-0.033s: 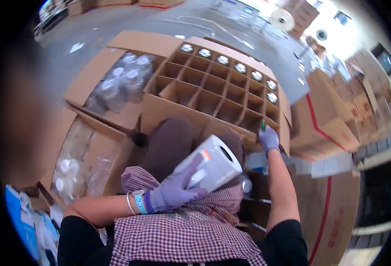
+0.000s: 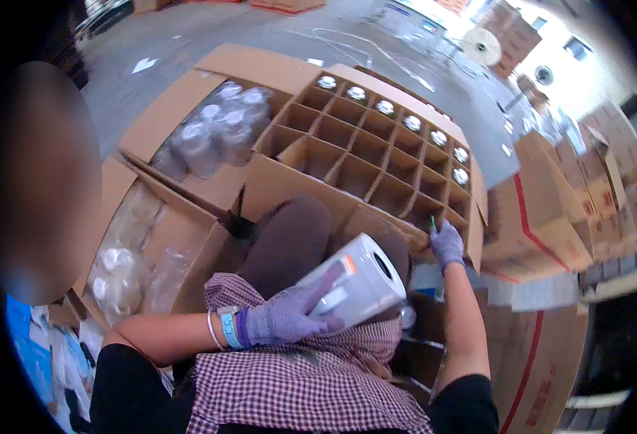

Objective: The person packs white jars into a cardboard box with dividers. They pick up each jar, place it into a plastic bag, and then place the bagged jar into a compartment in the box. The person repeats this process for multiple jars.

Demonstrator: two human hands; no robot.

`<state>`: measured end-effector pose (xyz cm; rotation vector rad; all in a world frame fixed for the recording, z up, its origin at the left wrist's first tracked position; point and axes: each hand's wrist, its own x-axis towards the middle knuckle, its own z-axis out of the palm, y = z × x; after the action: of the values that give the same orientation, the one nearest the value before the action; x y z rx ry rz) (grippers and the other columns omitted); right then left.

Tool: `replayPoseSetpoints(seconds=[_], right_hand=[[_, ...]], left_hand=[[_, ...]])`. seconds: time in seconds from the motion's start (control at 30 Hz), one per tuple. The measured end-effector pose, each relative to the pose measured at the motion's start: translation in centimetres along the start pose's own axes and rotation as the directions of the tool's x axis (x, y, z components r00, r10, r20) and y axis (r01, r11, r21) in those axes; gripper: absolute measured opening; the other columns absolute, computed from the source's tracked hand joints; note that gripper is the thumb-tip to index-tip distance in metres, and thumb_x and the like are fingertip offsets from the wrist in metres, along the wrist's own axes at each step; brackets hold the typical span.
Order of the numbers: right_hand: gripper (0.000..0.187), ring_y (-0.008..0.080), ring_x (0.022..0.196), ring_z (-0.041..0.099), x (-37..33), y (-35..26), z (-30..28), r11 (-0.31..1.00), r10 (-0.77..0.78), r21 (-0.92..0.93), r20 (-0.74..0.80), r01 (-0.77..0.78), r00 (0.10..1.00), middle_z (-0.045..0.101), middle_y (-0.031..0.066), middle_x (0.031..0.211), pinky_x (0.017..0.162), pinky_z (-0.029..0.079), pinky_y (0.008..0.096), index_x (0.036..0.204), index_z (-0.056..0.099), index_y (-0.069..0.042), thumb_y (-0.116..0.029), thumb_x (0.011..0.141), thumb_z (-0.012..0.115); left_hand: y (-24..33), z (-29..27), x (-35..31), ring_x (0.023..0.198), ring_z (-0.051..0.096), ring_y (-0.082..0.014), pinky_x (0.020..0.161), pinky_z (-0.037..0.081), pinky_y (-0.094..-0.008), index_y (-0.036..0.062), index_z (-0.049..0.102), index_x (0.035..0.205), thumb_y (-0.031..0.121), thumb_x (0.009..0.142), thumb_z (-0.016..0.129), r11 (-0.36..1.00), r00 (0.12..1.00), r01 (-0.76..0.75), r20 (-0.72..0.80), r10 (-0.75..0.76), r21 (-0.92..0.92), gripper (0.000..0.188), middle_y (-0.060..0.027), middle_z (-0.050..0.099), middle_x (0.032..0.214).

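Note:
My left hand [image 2: 293, 315] grips a thick white roll [image 2: 362, 289] with an orange mark on its side and a dark hollow core. The roll lies tilted across my lap. My right hand [image 2: 446, 246], also in a purple-grey glove, is closed at the near right edge of a divided cardboard box [image 2: 311, 181]. A small green thing [image 2: 433, 223] pokes out between its fingers; its kind cannot be made out. Bottles with silvery tops [image 2: 385, 108] stand in the box's far row and at its right side. Several nearer compartments hold nothing visible.
To the left, an open carton holds clear bottles [image 2: 210, 130]; a nearer carton [image 2: 188, 231] holds more in plastic wrap. Another person [image 2: 44, 181] is close on my left. Cartons with red stripes [image 2: 532, 210] are stacked at the right. Litter [image 2: 143, 65] lies on the grey floor.
The whole view has shifted, so the scene sits a little lower and further right. Both hands keep their holds, and the right one remains at the box edge.

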<state>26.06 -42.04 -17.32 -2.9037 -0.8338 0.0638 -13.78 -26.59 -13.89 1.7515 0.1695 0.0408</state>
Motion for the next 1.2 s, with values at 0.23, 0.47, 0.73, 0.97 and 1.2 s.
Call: replayPoseSetpoints(seconds=[0.23, 0.47, 0.73, 0.97, 1.2], right_hand=[[0.067, 0.0359, 0.13, 0.053, -2.8, -10.3, -5.9, 0.729, -0.653, 0.419, 0.189, 0.541, 0.733, 0.055, 0.0187, 0.138, 0.11, 0.042, 0.0454, 0.137, 0.056, -0.003, -0.042, 0.085, 0.073], [0.077, 0.0394, 0.132, 0.049, -3.5, -19.9, -8.3, 0.528, -0.845, 0.681, 0.484, 0.508, 0.229, 0.052, 0.0206, 0.141, 0.113, 0.038, 0.0479, 0.139, 0.055, -0.005, -0.042, 0.077, 0.08], [0.067, 0.0371, 0.13, 0.051, 1.6, -21.9, -4.2, 0.685, -0.718, 0.667, 0.547, 0.294, 0.43, 0.058, 0.0198, 0.135, 0.112, 0.039, 0.0453, 0.133, 0.061, -0.004, -0.028, 0.071, 0.073], [0.065, 0.0366, 0.128, 0.053, 3.6, -22.8, -3.7, 0.81, -0.555, 0.565, 0.649, 0.158, 0.52, 0.059, 0.0192, 0.133, 0.111, 0.04, 0.0453, 0.132, 0.062, -0.004, -0.025, 0.071, 0.072], [0.064, 0.0367, 0.127, 0.054, 5.9, -23.7, -2.0, 0.785, -0.6, 0.59, 0.649, 0.188, 0.468, 0.06, 0.0176, 0.131, 0.111, 0.039, 0.0468, 0.129, 0.063, -0.004, -0.032, 0.072, 0.072]], left_hand=[[-3.8, -17.5, 1.5, 0.112, 0.065, -0.02, 0.098, 0.051, -0.0334, 0.0059, 0.051, 0.143, 0.026, 0.097, 0.069, 0.978, 0.992, 0.07, 0.116, -0.048, -0.195, 0.053, -0.0124, 0.067, 0.126], [-26.4, -40.2, 8.4, 0.114, 0.066, -0.028, 0.099, 0.051, -0.0392, 0.0012, 0.06, 0.136, 0.042, 0.086, 0.077, 0.796, 0.505, 0.578, -0.845, -0.177, 0.179, 0.066, -0.018, 0.068, 0.125], [-40.0, -55.7, 13.2, 0.126, 0.06, -0.0369, 0.098, 0.052, -0.0505, 0.0015, 0.059, 0.134, 0.036, 0.084, 0.071, 0.26, 0.255, 0.949, -0.923, -0.29, 0.18, 0.062, -0.0242, 0.063, 0.13], [-24.7, -42.3, 14.3, 0.118, 0.059, -0.0357, 0.102, 0.045, -0.0457, 0.0022, 0.064, 0.121, 0.016, 0.084, 0.066, 0.491, 0.204, 0.387, -0.591, 0.78, 0.781, 0.039, -0.0218, 0.061, 0.13], [-35.1, -40.0, 13.1, 0.114, 0.064, -0.0341, 0.095, 0.051, -0.0497, 0.015, 0.057, 0.137, 0.039, 0.083, 0.069, 0.336, 0.978, 0.146, -0.083, -0.193, 0.93, 0.06, -0.0183, 0.065, 0.124]])
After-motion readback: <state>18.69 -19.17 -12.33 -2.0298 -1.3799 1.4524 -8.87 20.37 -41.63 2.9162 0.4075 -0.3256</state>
